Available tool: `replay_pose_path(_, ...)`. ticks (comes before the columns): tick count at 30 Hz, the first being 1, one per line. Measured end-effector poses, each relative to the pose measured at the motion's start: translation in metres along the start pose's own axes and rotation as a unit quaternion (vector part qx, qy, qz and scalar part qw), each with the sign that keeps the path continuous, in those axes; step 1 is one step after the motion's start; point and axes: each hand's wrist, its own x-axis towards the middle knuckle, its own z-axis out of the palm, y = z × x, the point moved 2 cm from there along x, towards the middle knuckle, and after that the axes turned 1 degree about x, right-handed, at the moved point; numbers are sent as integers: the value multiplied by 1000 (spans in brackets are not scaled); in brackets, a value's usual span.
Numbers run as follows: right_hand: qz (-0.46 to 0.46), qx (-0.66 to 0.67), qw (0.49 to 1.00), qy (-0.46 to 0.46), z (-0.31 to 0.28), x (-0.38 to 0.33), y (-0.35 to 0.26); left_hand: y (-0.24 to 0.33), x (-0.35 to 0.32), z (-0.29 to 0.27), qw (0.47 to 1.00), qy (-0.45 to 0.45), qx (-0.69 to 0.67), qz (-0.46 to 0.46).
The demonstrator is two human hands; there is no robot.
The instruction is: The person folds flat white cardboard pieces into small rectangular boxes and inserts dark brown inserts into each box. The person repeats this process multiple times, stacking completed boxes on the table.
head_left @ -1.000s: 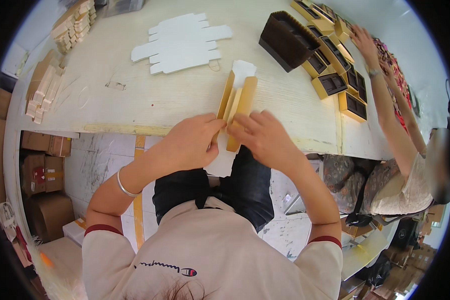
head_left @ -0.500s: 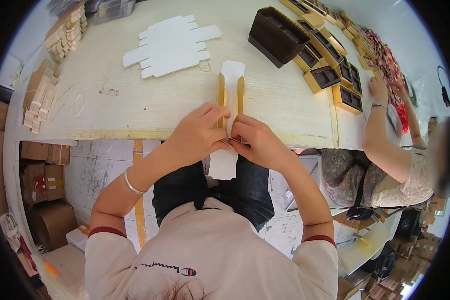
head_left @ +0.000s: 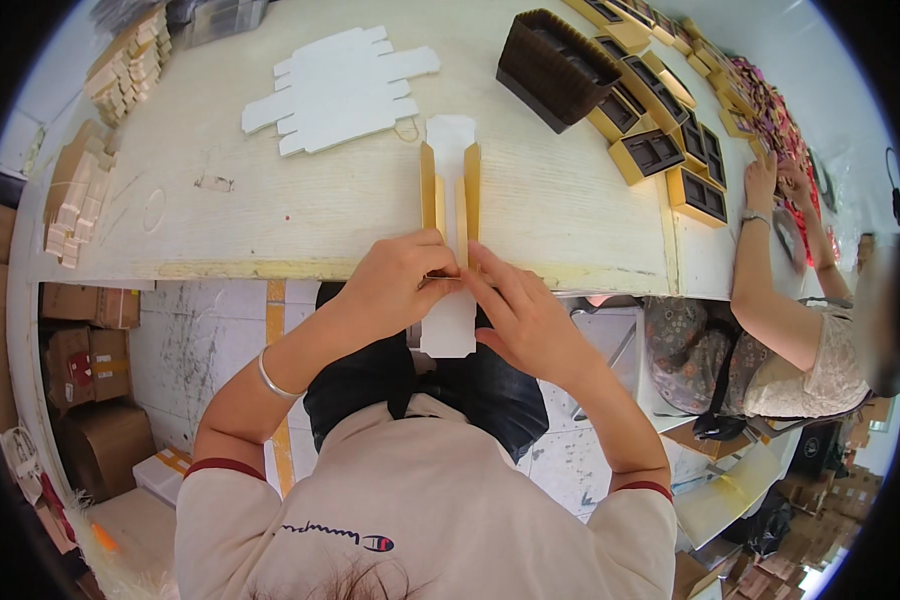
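A partly folded carton (head_left: pixel 452 325), white inside with gold side walls standing up, lies lengthwise across the table's front edge, its near flap hanging over my lap. My left hand (head_left: pixel 392 282) is closed in a pinch on the carton's left side near the fold. At the right side, my right hand (head_left: pixel 530 312) has its fingers stretched out, tips touching the carton by the same fold, and its thumb apart below. My fingers hide the fold itself. Beyond the carton to the left lies a stack of flat white carton blanks (head_left: pixel 338 92).
A stack of dark brown plastic trays (head_left: pixel 555 72) stands at the back right, beside several gold boxes with dark inserts (head_left: pixel 650 155). Bundled cardboard pieces (head_left: pixel 80 195) sit on the left table edge. A person (head_left: pixel 790 310) works at the far right.
My right hand has loosened from its pinch, its fingers stretching out and its thumb moving away. The carton has shifted slightly left. My left hand keeps its pinch.
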Motion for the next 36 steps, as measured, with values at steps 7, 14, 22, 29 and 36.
replay_pose_path(7, -29, 108, 986, 124, 21, 5, 17, -1, 5, -23, 983, -138, -117, -27)
replay_pose_path(14, 143, 317, 922, 171, 25, 21, 12, -13, 2, -17, 939, -90, -293, -154)
replay_pose_path(22, 145, 326, 923, 148, 23, 23, 17, -10, -10, -5, 977, -13, -203, -61)
replay_pose_path(29, 179, 263, 926, 203, 26, 24, 5, -4, -7, 1, 992, 57, -89, -67)
replay_pose_path(36, -27, -48, 979, 198, 25, 21, 6, 5, 4, -7, 994, 34, -59, -87)
